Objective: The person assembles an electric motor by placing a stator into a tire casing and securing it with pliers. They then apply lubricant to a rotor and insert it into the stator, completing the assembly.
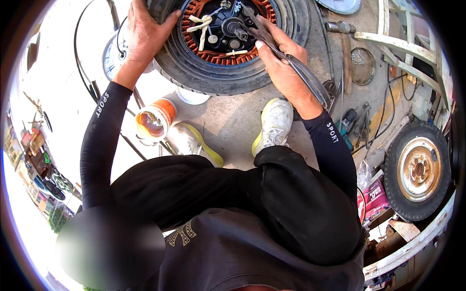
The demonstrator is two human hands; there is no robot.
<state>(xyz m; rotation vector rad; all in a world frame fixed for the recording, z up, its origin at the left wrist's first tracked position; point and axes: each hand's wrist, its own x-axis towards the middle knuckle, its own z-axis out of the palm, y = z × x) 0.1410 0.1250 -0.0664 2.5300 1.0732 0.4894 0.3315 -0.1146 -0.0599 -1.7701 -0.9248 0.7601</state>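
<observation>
The wheel (218, 83) fills the upper middle of the frame, above the floor (235, 119), its open face turned up toward the person. That face shows a ring of copper coils (216, 56), an axle (238, 31) at the middle and pale strips (203, 29) left of it.

The left hand (145, 39) is at the tyre's upper-left edge, thumb spread wide across the rubber; this probably steadies the wheel. Its other fingertips run off the top edge, so how they grip cannot be told.

The right hand (286, 60) has its fingers bent around a dark cable (310, 80), thumb pressed against it. One stretch runs toward the axle and the other trails to the lower right; held this way, it seems lifted clear of the coils.

The shoes (276, 123) stand apart just below the tyre, likely so that both arms reach it easily. An orange and white bucket (167, 109) sits left of them, and a hammer (346, 63) lies right of the wheel, both seemingly within reach. A second wheel (420, 167) with a rusty rim is at the right edge, well apart from the hands.
</observation>
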